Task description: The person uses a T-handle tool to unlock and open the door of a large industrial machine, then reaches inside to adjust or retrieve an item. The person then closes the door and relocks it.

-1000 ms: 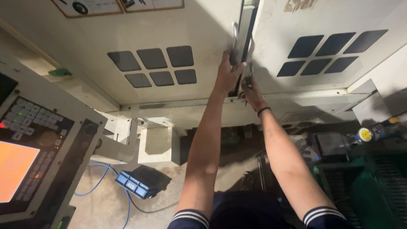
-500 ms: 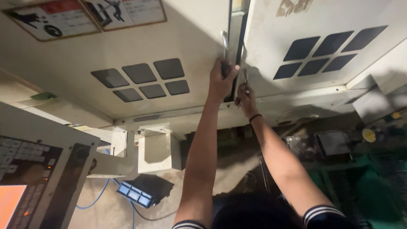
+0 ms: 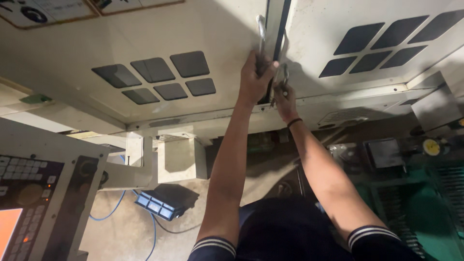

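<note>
Two cream machine doors meet at a dark seam. My left hand is wrapped around the metal pull handle of the left door. Just beside it, my right hand grips the metal handle of the right door. Both arms reach straight out to the doors. Each door carries a cluster of dark window panes. A dark band sits on my right wrist.
A control panel with keypad and orange screen stands at the lower left. A blue box with cable lies on the floor below a cream block. Green machine parts and a yellow dial gauge are at the right.
The view has dropped slightly, so the warning labels slid toward the top edge and the control panel is larger again. Both hands stay on the door handles.
</note>
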Available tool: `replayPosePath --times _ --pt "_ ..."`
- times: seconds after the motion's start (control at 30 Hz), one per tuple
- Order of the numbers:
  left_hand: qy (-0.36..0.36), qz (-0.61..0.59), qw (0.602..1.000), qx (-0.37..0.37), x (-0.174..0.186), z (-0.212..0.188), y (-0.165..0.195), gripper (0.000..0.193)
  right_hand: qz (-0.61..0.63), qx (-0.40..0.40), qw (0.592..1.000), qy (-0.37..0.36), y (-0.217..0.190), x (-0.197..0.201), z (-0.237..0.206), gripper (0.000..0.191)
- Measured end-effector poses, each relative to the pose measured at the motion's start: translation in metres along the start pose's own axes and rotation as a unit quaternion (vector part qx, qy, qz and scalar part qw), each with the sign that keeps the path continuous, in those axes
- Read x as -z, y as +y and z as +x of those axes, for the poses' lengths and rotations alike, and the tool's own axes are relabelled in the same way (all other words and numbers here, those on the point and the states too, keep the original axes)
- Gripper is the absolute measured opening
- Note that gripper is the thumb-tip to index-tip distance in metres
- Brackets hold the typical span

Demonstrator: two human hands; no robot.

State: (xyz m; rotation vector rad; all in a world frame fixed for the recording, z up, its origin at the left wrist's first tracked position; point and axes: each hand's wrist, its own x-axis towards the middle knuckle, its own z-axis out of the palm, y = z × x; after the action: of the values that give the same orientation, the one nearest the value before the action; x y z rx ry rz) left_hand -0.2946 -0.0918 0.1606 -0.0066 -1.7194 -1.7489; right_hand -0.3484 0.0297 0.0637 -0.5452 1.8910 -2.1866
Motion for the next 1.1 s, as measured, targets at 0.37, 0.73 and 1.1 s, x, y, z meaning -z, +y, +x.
replayPosePath --times 0.37,0.73,1.1 --pt "0.002 0.009 1.0 -0.019 -0.001 -0.002 -0.003 0.025 0.026 0.007 0.999 -0.023 0.005 0.002 -0.001 0.025" --pt "-0.009 0.004 0.999 -0.038 -0.001 -0.005 -0.003 0.027 -0.038 0.04 0.997 -0.045 0.011 0.012 -0.006 0.028" --pt "-0.003 -0.005 1.0 -0.016 -0.002 -0.008 -0.002 0.028 -0.047 0.02 0.999 -0.011 0.019 0.008 -0.005 0.03"
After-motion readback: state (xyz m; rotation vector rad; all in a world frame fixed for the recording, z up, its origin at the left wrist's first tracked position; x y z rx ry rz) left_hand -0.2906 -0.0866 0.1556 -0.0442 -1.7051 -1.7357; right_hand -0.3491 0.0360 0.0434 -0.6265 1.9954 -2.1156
